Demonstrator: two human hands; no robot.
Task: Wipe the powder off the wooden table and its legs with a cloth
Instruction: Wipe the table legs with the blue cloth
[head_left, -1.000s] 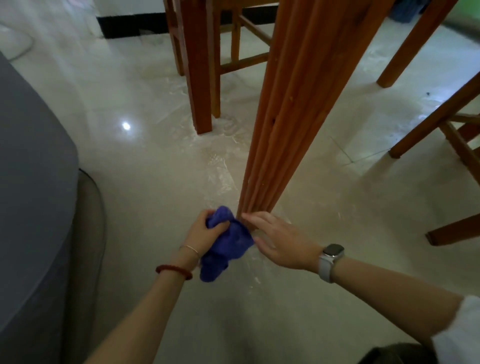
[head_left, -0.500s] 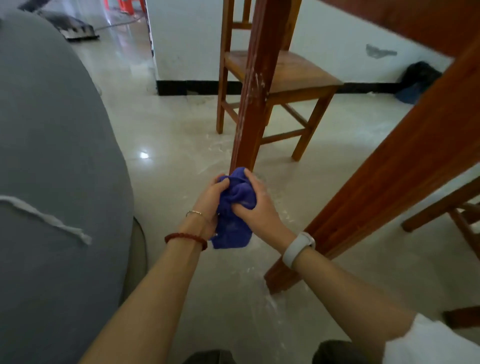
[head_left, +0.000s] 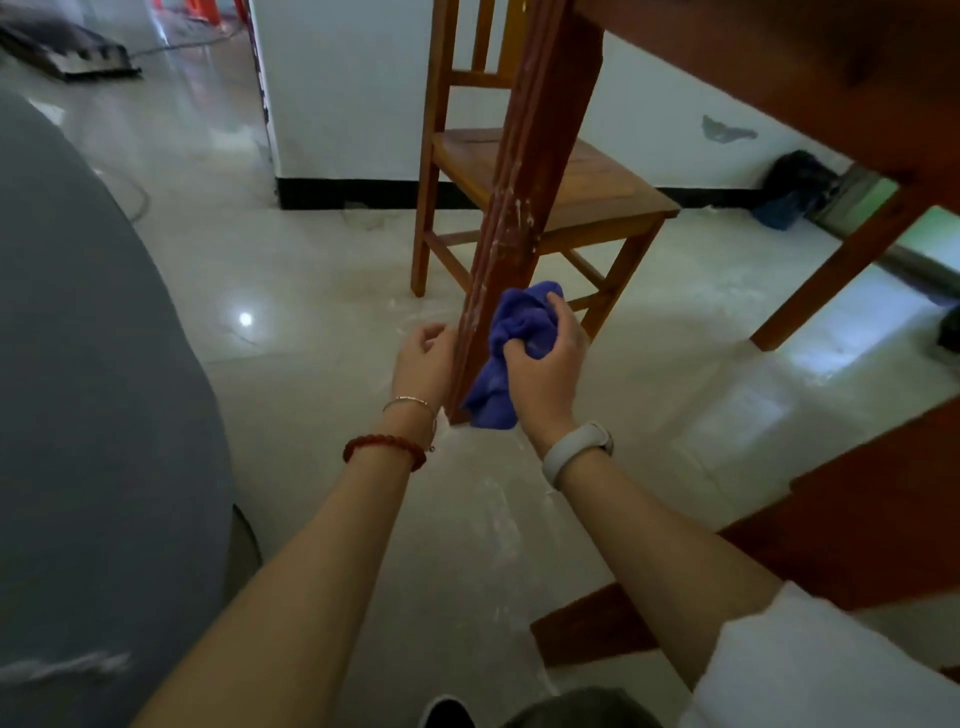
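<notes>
Two hands work low at one table leg (head_left: 511, 218), w/ open tiled floor (head_left: 322, 291) to the left of it up to a grey rounded mass (head_left: 88, 364) along the frame's left edge. Behind the leg, just beside it, stands a wooden chair (head_left: 582, 182); its front leg is near the cloth on the right. Table underside (head_left: 779, 62) closes off the top right, and another table leg (head_left: 831, 270) stands well apart at right. White powder streaks show on the near leg's ridged corner and on the floor around its foot. Vs. 0.5 s ago: both hands were then bunched together on the cloth in front of the leg; now they've split, left hand (head_left: 423, 358) gone to the leg's left side, fingers loosely curled, holding nothing, at or just beside the edge — can't tell if touching. Right hand (head_left: 545, 364) has taken the blue cloth (head_left: 511, 343) alone, fingers curled round the wad, pressing it on the leg's right face near the bottom. Cloth's upper part bulges above the fingers; its tail hangs below the fist to near the leg's foot.
</notes>
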